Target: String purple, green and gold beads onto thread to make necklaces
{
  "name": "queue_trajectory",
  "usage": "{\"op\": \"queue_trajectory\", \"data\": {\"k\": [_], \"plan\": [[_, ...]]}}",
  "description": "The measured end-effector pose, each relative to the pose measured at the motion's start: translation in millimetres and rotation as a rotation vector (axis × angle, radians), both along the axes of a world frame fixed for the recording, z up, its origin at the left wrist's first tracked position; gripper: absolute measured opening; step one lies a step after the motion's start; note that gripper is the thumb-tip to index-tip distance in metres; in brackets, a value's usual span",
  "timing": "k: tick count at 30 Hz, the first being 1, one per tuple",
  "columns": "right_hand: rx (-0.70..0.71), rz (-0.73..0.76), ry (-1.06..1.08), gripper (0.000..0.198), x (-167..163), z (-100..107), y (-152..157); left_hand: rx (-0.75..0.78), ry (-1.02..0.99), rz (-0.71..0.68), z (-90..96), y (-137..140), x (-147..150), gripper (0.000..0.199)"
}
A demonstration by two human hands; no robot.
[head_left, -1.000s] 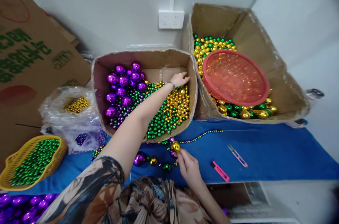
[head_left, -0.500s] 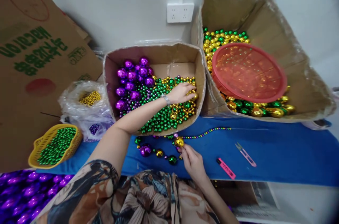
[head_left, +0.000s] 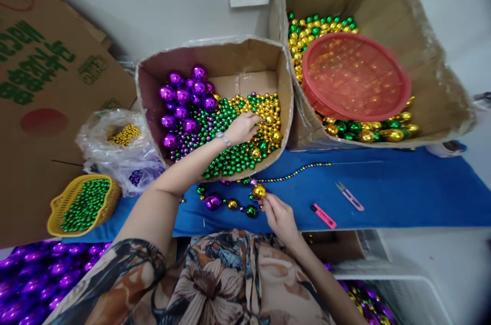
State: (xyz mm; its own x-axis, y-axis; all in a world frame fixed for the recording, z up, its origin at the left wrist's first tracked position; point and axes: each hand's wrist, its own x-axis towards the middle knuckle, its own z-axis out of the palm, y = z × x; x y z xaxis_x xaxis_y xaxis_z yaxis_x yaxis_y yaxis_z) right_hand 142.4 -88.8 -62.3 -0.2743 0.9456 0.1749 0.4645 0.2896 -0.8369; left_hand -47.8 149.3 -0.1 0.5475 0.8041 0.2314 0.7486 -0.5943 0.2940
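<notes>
My left hand point(head_left: 242, 129), with a band on its wrist, reaches into the middle cardboard box point(head_left: 286, 105). Its fingers are bent together over small gold beads point(head_left: 270, 105); whatever lies between the fingertips is hidden. Green beads point(head_left: 230, 165) spread below that hand, and large purple balls point(head_left: 182, 95) fill the box's left side. In front of the box, my right hand point(head_left: 282, 217) pinches a bead garland point(head_left: 232, 204) beside a large gold ball point(head_left: 259, 191). A string of tiny beads point(head_left: 287, 177) trails from the garland toward a thin needle-like wire point(head_left: 356, 163).
Pink thread snips point(head_left: 350, 196) and a pink cutter point(head_left: 323, 215) lie on the blue cloth point(head_left: 414, 197). At right, a red basin point(head_left: 356, 77) rests in a bigger bead box. A yellow basket point(head_left: 109, 210) and plastic bags point(head_left: 111, 143) stand at left.
My left hand has drawn back leftward from the box's right side, and its fingers have closed from a spread. My right hand keeps its pinch on the garland. The view has tilted lower.
</notes>
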Motion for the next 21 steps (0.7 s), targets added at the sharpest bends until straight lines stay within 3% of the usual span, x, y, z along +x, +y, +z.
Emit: {"op": "queue_trajectory", "data": {"k": [3,7,11,15,18,21], "plan": [[0.045,-0.011,-0.028,0.022,1,3,1,-0.001,-0.071,-0.087,0.2,-24,0,0.03],[0.08,-0.029,-0.062,0.023,4,7,1,-0.033,-0.154,-0.092,0.9,-49,-3,0.027],[0.063,-0.075,-0.064,0.022,7,10,2,-0.069,-0.103,-0.099,-1.4,-65,-2,0.028],[0.054,-0.092,-0.074,0.021,9,14,5,-0.011,0.003,0.004,-7.8,-57,3,0.034],[0.061,-0.095,-0.086,0.022,9,17,6,-0.066,0.111,-0.011,-10.8,-42,6,0.033],[0.067,-0.113,-0.089,0.022,8,19,6,-0.11,0.04,-0.005,-9.4,-36,6,0.027]]}}
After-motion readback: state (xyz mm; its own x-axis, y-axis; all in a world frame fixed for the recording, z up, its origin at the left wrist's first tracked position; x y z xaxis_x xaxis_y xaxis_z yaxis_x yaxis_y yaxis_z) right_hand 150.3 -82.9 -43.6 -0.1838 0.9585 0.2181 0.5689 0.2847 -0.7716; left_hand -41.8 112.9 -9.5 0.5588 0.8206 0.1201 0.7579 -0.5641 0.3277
